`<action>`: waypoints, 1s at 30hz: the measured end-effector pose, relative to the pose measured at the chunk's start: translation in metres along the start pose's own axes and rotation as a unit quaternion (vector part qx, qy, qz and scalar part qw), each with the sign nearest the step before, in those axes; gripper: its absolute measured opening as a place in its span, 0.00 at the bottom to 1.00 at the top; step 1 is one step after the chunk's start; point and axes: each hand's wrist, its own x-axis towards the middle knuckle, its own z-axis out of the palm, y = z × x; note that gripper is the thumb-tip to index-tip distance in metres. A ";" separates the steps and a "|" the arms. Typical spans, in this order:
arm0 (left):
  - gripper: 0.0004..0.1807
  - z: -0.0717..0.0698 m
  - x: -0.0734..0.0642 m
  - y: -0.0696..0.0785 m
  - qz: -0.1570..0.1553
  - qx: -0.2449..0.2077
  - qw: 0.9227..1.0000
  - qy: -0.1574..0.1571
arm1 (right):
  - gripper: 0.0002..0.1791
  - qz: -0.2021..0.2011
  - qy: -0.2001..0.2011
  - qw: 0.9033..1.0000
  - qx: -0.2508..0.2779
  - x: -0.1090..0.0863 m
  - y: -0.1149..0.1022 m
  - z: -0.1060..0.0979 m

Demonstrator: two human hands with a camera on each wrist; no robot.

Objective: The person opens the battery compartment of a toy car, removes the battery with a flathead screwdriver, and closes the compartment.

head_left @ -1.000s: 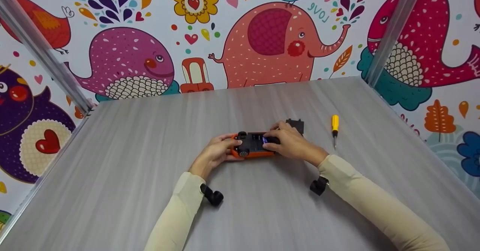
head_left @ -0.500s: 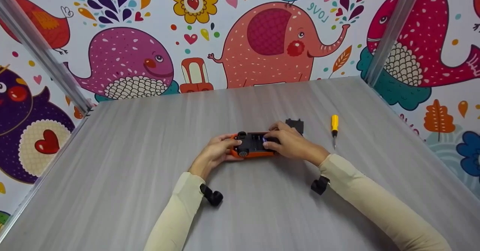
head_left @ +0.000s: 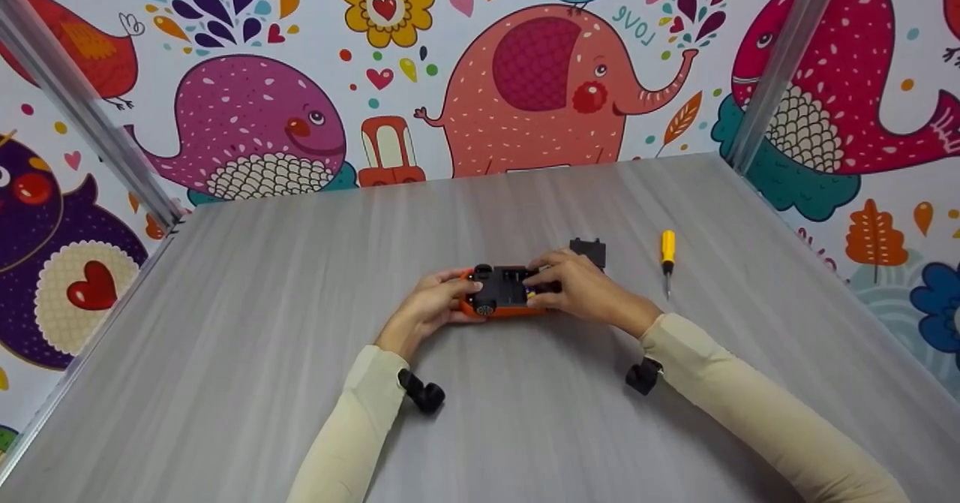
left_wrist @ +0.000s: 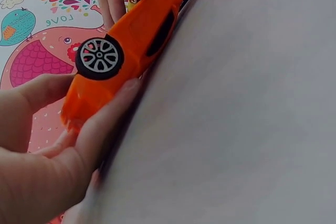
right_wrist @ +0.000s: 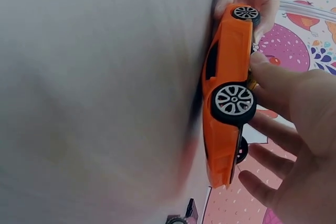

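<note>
An orange toy car (head_left: 510, 311) lies upside down on the table, its black underside up and a battery compartment (head_left: 513, 276) uncovered. My left hand (head_left: 431, 304) grips one end of the car, thumb on the underside and fingers along the body. My right hand (head_left: 589, 287) is over the compartment, thumb and fingertips pinching a small battery (head_left: 531, 291) with purple and yellow on it. In the left wrist view, the battery's yellow end (left_wrist: 134, 1) shows by the right fingers. The right hand hides the far end of the car in the head view.
A black battery cover (head_left: 590, 251) lies just behind my right hand. Farther right is a yellow-handled screwdriver (head_left: 668, 251), tip toward me. A patterned wall (head_left: 405, 97) and metal posts (head_left: 780, 75) bound the grey table (head_left: 300, 323).
My right thumb and fingers have shifted slightly at the compartment, and a yellow part of the battery now shows between them. The left hand and the car stay nearly still.
</note>
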 end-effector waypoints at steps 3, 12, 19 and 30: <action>0.29 0.000 0.000 -0.001 0.004 0.002 1.000 -0.005 | 0.18 -0.006 0.011 1.000 0.001 0.001 -0.001 0.000; 0.29 0.000 -0.001 -0.001 0.004 -0.001 1.000 -0.009 | 0.12 -0.027 0.036 0.999 -0.017 0.005 -0.001 0.002; 0.28 0.000 -0.001 -0.001 0.003 -0.002 1.000 -0.003 | 0.11 -0.008 0.023 0.999 -0.044 0.005 -0.004 0.005; 0.29 0.000 0.000 -0.001 0.005 0.000 1.000 -0.002 | 0.20 0.011 0.011 0.999 -0.039 0.008 -0.004 0.003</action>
